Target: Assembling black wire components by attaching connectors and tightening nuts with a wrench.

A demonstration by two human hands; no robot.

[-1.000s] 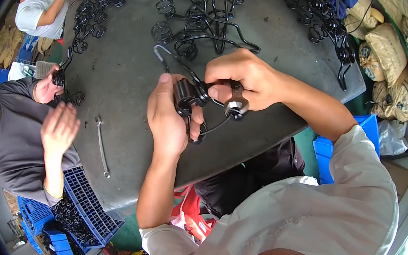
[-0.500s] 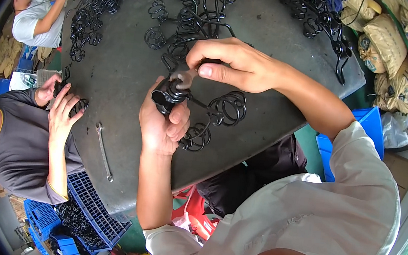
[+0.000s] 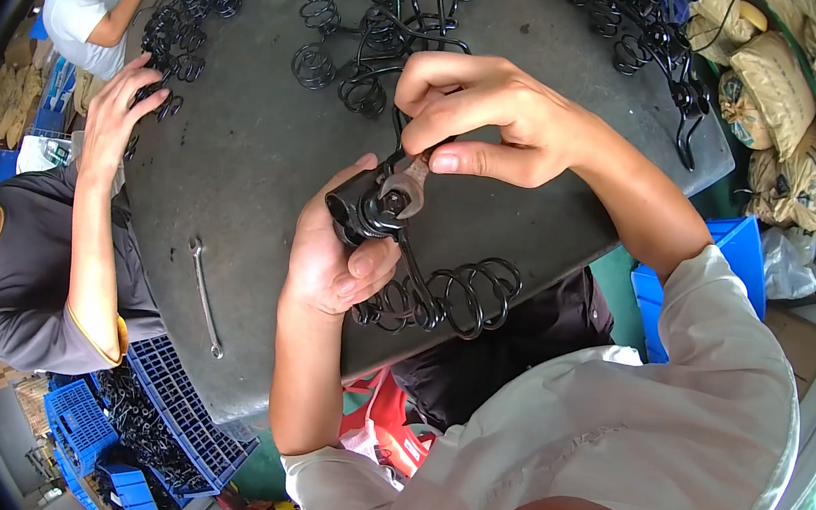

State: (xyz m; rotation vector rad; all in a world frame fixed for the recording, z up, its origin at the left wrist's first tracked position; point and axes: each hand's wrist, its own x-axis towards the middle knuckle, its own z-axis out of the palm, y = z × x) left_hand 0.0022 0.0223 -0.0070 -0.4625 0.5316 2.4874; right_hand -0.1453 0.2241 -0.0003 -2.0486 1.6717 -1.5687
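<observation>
My left hand (image 3: 332,257) is closed around a black metal clamp (image 3: 348,208), whose round open end faces left. From the clamp, black rods run down to large wire coils (image 3: 474,298) near the table's front edge. In my right hand (image 3: 503,125), thumb and fingers pinch a silver wrench (image 3: 416,180). Its open jaw sits around a nut on the clamp. Most of the wrench's handle is hidden behind my right fingers.
A second wrench (image 3: 206,297) lies on the dark table (image 3: 249,146) at the left. More black coiled parts (image 3: 378,35) are heaped at the back. Two co-workers are at the left side. A blue crate (image 3: 189,411) stands below the table's left corner; sacks (image 3: 774,85) are at the right.
The clamp has tilted and shifted right in my left hand, its coils swinging right. My right hand turned the wrench, now seated on the nut. The nearer co-worker's hand reached to the black parts.
</observation>
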